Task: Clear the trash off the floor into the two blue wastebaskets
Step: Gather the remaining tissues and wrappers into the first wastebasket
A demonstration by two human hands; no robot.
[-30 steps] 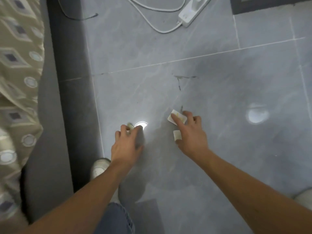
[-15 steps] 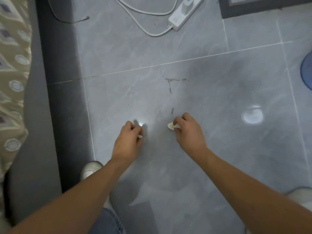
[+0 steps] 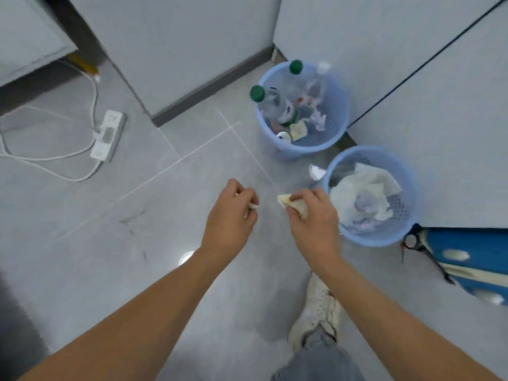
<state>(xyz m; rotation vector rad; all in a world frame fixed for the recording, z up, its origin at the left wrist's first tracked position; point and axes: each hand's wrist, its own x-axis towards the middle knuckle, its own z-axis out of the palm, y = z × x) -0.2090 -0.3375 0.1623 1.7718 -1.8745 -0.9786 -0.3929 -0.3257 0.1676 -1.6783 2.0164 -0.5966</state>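
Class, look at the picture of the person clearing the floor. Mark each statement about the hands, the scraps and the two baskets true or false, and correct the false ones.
1. Both hands hold small pale scraps. True: left hand, right hand.
2. The far wastebasket holds bottles with green caps. True.
3. The near wastebasket is empty. False: crumpled white paper fills it.
4. The right hand is already over the far wastebasket. False: it is beside the near one.
5. A power strip lies on the floor. True.

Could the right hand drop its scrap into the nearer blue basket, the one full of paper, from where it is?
Probably yes. The right hand, gripping a pale scrap, sits just beside the rim of the nearer basket, whose top is open; nothing stands between them.
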